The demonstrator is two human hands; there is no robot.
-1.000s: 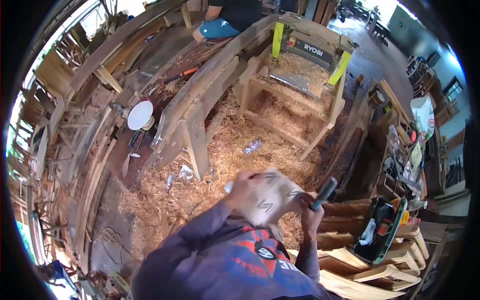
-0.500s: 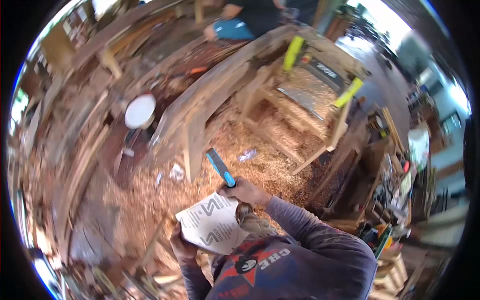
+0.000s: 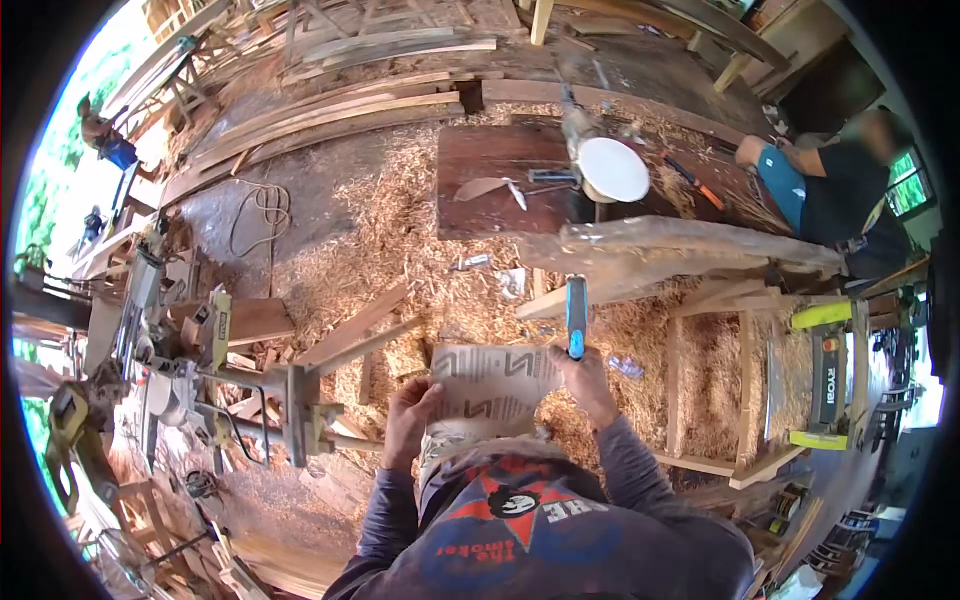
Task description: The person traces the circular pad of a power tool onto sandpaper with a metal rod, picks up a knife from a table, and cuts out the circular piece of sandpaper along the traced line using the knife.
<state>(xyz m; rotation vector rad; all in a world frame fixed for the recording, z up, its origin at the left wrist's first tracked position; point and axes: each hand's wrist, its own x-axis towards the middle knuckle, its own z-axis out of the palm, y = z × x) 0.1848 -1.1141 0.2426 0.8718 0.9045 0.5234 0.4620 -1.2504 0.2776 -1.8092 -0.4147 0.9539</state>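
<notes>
In front of my body is a pale sheet of sandpaper (image 3: 485, 385), its backing printed with dark logos and lettering facing me. My left hand (image 3: 408, 418) pinches the sheet's left edge. My right hand (image 3: 588, 388) is at the right edge, its fingers closed round a slim blue-and-black tool (image 3: 576, 318) that points away from me. The tool's exact kind is unclear. The fingers under the sheet are hidden.
A white disc (image 3: 613, 170) stands on a dark red board (image 3: 470, 160) ahead. Right of me is a RYOBI machine (image 3: 828, 375) on a wooden frame. Power tools (image 3: 215, 335) and a clamp stand left. A seated person (image 3: 850, 185) is at the far right. Shavings cover the floor.
My view has swung left and levelled out. The sheet, tilted before, now lies squarer in front of me between both hands. The blue-and-black tool stays in my right hand.
</notes>
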